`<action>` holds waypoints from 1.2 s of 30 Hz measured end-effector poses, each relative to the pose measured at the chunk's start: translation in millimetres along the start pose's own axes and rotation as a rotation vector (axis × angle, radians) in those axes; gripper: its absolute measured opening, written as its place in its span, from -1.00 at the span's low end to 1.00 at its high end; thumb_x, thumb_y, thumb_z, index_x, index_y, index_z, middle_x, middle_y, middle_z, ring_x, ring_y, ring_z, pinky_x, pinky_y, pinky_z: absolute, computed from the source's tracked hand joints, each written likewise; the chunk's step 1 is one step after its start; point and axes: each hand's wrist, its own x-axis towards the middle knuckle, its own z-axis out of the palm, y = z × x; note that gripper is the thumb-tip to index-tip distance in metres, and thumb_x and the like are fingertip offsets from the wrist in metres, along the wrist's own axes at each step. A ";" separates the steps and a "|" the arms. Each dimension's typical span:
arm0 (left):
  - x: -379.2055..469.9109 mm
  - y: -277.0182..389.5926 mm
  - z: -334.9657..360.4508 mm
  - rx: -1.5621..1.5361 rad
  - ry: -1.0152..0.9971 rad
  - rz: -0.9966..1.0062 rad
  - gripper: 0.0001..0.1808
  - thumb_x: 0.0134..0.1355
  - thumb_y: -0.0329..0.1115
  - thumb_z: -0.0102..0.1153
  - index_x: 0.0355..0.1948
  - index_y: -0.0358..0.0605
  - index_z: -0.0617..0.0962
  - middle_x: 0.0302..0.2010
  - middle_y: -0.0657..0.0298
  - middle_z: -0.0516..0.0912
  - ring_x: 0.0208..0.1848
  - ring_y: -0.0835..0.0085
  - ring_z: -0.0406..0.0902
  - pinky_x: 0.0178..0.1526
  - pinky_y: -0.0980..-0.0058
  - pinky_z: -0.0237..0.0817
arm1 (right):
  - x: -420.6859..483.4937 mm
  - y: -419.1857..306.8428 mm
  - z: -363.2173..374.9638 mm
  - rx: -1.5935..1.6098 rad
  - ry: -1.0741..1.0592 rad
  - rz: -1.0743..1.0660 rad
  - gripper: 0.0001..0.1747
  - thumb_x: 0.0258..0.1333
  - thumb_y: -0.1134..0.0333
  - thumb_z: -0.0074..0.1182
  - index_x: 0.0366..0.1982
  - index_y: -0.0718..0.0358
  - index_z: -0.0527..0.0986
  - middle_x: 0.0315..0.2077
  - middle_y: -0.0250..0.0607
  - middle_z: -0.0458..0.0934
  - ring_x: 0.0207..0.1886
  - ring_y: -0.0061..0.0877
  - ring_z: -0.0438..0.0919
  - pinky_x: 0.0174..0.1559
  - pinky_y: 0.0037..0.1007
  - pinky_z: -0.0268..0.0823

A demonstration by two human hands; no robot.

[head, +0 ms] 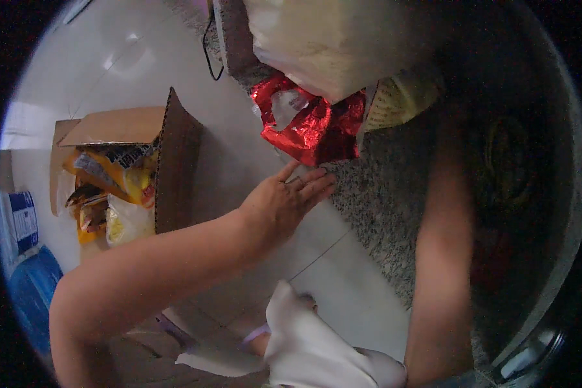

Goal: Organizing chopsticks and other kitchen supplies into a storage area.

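Note:
My left hand [291,199] reaches across the middle with its fingers extended and holds nothing. Its fingertips lie at the edge of a speckled grey stone slab [373,194], just below a crumpled red foil wrapper [308,133]; whether they touch the foil I cannot tell. A large pale plastic bag [330,43] rests above and partly over the wrapper. Beside it is a yellowish printed packet [400,102]. My right forearm stretches upward over the slab into deep shadow, where my right hand [451,114] is too dark to make out.
On the left, an open cardboard box [179,165] on the pale tiled floor [233,126] holds several food packets [121,174]. Blue plastic [36,296] lies at the far left. A black cord loop [211,58] hangs near the slab's upper end. White clothing [325,339] covers my legs below.

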 end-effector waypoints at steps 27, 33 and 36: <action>-44.6 34.7 -51.8 -2.669 -0.341 0.309 -0.19 0.08 0.36 -0.21 -0.29 -0.33 0.55 -0.42 0.13 0.63 -0.38 0.41 0.58 -0.25 0.47 0.39 | -236.5 -257.3 -306.5 0.562 -0.005 0.549 -0.80 0.07 0.43 0.01 -0.24 0.34 0.39 -0.05 -0.10 0.32 0.02 -0.33 0.35 0.03 -0.23 0.25; -95.1 4.5 -72.6 -2.591 -0.089 0.870 -0.29 0.05 0.07 0.12 0.03 -0.35 0.37 -0.14 0.16 0.56 -0.13 0.46 0.49 -0.04 0.51 0.29 | -136.7 -328.7 -233.2 0.761 -0.324 0.351 -0.83 -0.03 0.42 0.09 -0.33 0.24 0.41 0.00 -0.12 0.29 0.05 -0.35 0.32 0.10 -0.36 0.16; -148.3 -32.5 -101.7 -2.413 0.150 0.845 -0.38 0.03 -0.23 0.19 0.08 -0.32 0.32 -0.02 0.21 0.46 0.00 0.53 0.37 0.08 0.54 0.16 | -89.3 -379.1 -188.5 0.810 -0.436 0.161 -0.70 0.00 0.48 0.02 -0.15 0.24 0.41 -0.02 -0.15 0.32 0.01 -0.42 0.35 0.09 -0.38 0.19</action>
